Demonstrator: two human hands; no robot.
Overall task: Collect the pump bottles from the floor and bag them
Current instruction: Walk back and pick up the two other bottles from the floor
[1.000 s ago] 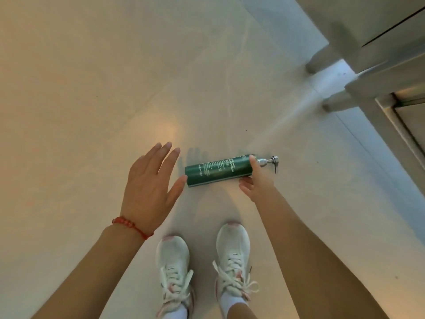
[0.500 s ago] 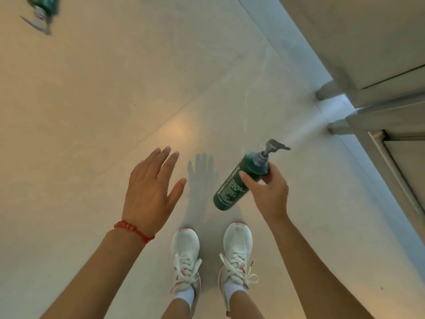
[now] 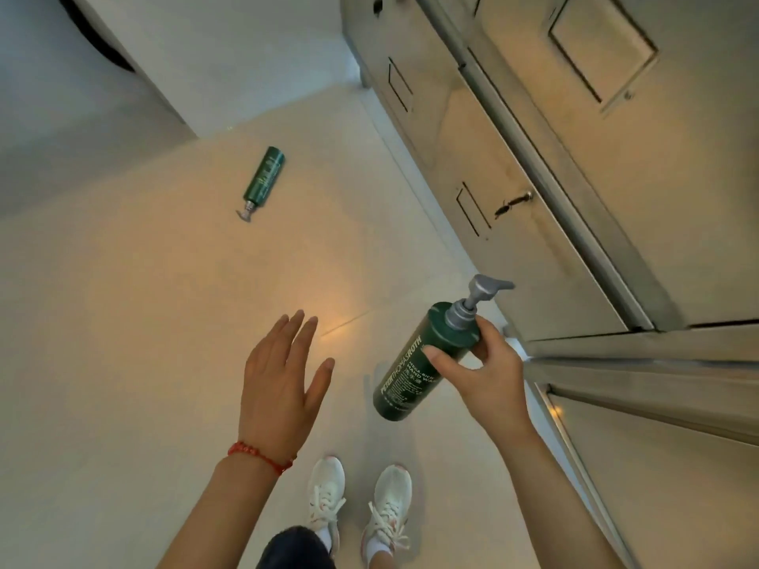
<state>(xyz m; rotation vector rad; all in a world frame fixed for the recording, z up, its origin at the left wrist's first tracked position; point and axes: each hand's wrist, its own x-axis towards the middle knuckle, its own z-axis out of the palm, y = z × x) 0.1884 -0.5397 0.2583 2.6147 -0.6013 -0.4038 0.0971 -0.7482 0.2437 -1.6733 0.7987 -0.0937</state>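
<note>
My right hand (image 3: 486, 373) grips a dark green pump bottle (image 3: 415, 369) near its shoulder, well above the floor. The bottle tilts, its grey pump head pointing up and right. A second green pump bottle (image 3: 263, 180) lies on its side on the beige floor farther ahead to the left, pump end towards me. My left hand (image 3: 279, 384) hovers flat with fingers spread, holding nothing, to the left of the held bottle. No bag is in view.
A tall metal cabinet (image 3: 554, 166) with latched doors runs along the right side. A grey wall (image 3: 82, 129) and a corner close off the far left. My two white sneakers (image 3: 357, 507) stand on the beige tiled floor (image 3: 123, 322).
My right hand has lifted the green bottle off the floor and tilted it pump-up. The view has risen, bringing the second bottle and the cabinet into sight. My left hand stayed open.
</note>
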